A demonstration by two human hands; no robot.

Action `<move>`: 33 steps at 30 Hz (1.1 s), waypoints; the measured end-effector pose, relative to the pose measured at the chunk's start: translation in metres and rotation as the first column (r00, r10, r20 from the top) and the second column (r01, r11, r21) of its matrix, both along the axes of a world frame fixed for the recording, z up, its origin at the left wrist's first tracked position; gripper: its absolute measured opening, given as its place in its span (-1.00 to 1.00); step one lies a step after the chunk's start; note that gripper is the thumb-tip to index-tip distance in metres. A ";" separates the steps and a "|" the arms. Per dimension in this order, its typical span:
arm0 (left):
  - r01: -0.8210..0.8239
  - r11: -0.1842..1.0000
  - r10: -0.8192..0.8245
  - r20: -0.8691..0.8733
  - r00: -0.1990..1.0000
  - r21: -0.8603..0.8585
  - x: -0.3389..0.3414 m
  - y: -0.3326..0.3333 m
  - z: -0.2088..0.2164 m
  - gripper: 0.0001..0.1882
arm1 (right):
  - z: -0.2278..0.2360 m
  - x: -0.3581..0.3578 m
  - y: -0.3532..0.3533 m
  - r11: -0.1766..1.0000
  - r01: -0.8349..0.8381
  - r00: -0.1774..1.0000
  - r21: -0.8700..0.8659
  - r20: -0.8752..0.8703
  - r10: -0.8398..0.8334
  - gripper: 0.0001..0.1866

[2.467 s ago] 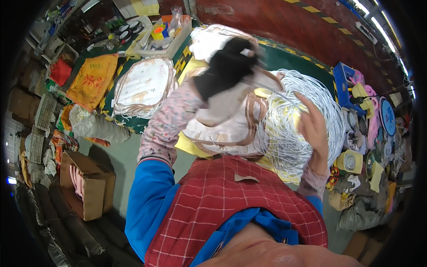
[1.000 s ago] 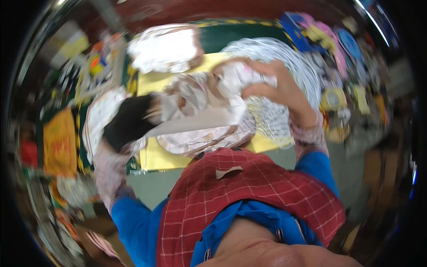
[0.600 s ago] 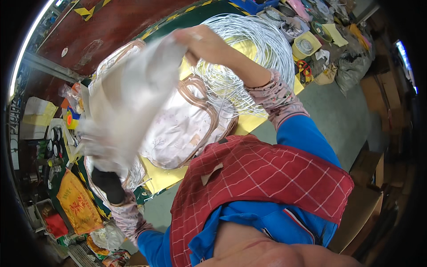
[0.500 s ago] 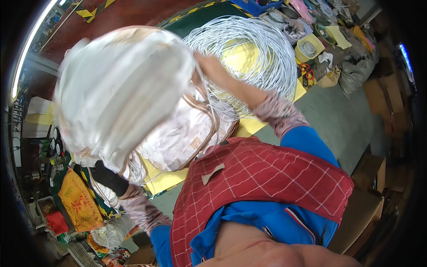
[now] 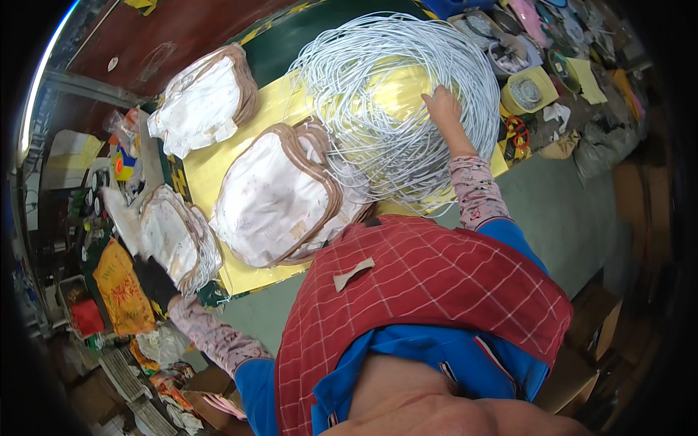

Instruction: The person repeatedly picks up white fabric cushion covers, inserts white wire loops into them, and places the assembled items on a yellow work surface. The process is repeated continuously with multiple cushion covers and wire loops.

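Observation:
My right hand reaches into a big loose coil of thin white cord, its fingers closed on strands at the inner edge. My left hand, in a black glove, is by the lower edge of the left stack of white fabric pieces. One blurred fabric piece lies at that stack's outer side; the gloved fingers are too dark and smeared to read. White cord ends hang along this stack's near side. In the middle lies a larger stack of white, brown-edged fabric pieces.
Another fabric stack sits at the far left of the yellow table cover. Red-handled scissors and a yellow tub are at the right. An orange bag hangs at the left. Cardboard boxes stand at the lower right.
The white fabric held up between both hands has come down onto the left stack. My right hand has let go and moved right into the cord coil. My left hand has shifted slightly left.

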State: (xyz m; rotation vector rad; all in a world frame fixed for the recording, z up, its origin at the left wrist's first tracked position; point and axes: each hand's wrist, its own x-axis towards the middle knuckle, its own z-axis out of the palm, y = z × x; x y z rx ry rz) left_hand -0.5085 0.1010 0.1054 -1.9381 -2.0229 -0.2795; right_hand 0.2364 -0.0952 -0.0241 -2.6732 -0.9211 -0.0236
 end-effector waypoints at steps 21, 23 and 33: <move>0.940 0.291 -0.649 0.686 0.329 -0.175 0.359 -0.102 -0.164 -0.57 | 0.067 -0.044 0.004 0.580 -0.087 0.821 0.810 -0.271 0.502 -0.74; 0.962 0.269 -0.592 0.795 0.132 0.041 0.376 -0.106 -0.131 -0.59 | 0.126 -0.083 0.011 0.663 -0.142 0.435 0.735 -0.556 0.709 -0.71; 0.988 -0.104 -0.207 0.969 -0.135 0.115 0.423 -0.135 -0.074 -0.54 | 0.212 -0.227 0.043 0.525 -0.046 0.302 0.850 -0.489 0.818 -0.71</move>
